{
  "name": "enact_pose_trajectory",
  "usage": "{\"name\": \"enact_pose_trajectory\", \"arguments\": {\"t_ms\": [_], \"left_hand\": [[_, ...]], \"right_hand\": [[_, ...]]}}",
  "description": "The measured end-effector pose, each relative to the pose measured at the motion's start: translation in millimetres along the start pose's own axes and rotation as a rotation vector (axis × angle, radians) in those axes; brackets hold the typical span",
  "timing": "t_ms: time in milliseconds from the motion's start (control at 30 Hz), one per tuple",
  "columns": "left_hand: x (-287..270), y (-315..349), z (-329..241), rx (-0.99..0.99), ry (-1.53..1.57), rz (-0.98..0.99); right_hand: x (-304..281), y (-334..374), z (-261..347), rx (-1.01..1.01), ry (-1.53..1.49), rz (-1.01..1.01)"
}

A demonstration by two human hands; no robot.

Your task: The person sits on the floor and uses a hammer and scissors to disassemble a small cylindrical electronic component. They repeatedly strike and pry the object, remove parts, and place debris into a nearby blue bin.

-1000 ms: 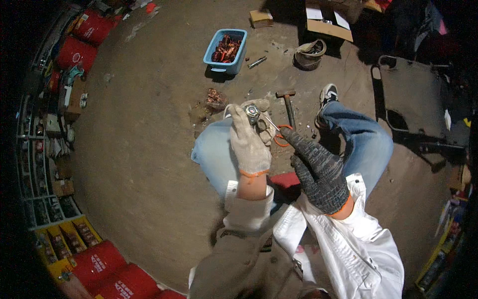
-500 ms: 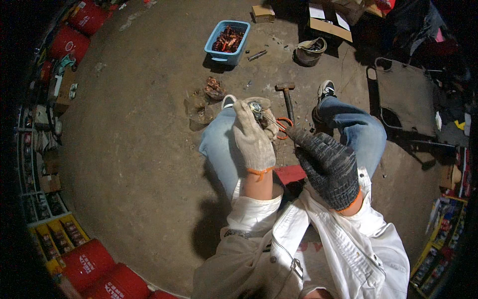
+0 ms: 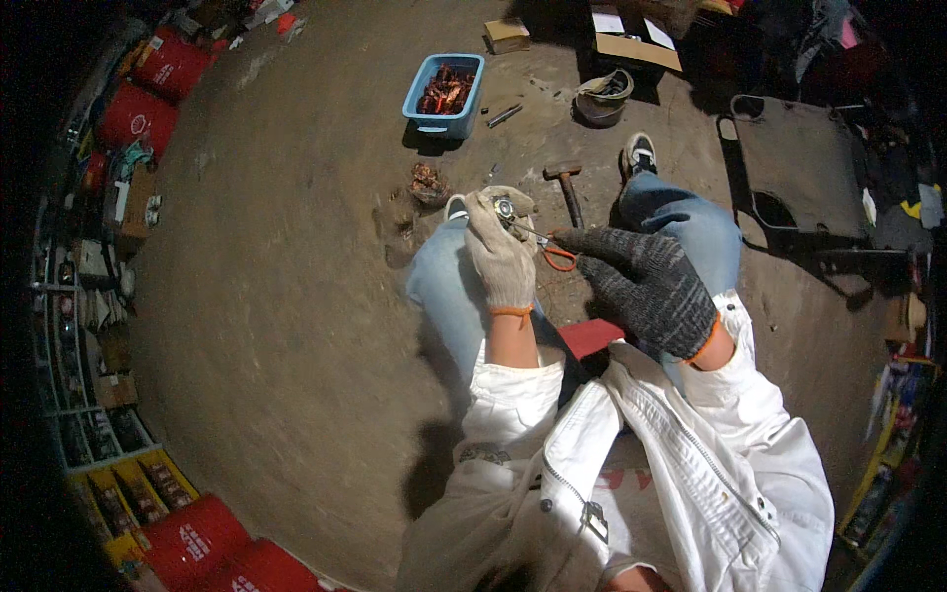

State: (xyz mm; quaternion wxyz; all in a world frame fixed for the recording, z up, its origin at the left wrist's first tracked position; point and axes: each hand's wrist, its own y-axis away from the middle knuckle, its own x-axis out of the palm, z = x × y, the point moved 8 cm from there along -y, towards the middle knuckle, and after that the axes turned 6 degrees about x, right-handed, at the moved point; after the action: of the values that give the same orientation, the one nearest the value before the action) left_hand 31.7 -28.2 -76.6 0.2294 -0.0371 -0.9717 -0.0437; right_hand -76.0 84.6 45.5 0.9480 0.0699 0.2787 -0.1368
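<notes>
Our pale-gloved left hand (image 3: 501,252) is curled around a small round metal part (image 3: 505,207), whose face shows between the fingers. Our grey-gloved right hand (image 3: 646,281) pinches a thin metal tool (image 3: 525,229) between thumb and forefinger, its tip reaching to the part. We judge the part light, stiff, rather slick and not easily broken; its rim looks the best place to grip, and the tool's back end suits a pinch. Our left wrist is nearly straight, pointing away from us; our right hand points leftward, its other fingers loosely bent. Orange loop handles (image 3: 559,259) show beside the right fingertips; we cannot tell what they rest on. Beyond, a hammer (image 3: 570,197) lies on the floor (image 3: 266,296), and toward the floor's far edge sits a blue tub (image 3: 454,128) of copper-coloured scraps (image 3: 446,92).
</notes>
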Motion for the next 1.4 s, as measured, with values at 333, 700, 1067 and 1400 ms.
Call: {"name": "enact_pose_trajectory", "arguments": {"t_ms": [333, 700, 1067, 1400], "left_hand": [[-14.2, -19.0, 26.3, 0.253, -1.592, 0.058], [29.3, 11.7, -17.6, 0.093, 0.065, -0.049], [61.4, -1.1, -5.6, 0.001, 0.49, 0.167], [54.8, -6.1, 20.9, -0.109, 0.556, 0.173]], "right_hand": [[48.6, 8.2, -15.8, -0.133, 0.21, -0.23], [26.2, 23.8, -29.6, -0.111, 0.183, -0.202], [-10.3, 14.9, -5.8, -0.148, 0.341, -0.013], [4.5, -11.0, 15.7, -0.138, 0.561, 0.203]]}}
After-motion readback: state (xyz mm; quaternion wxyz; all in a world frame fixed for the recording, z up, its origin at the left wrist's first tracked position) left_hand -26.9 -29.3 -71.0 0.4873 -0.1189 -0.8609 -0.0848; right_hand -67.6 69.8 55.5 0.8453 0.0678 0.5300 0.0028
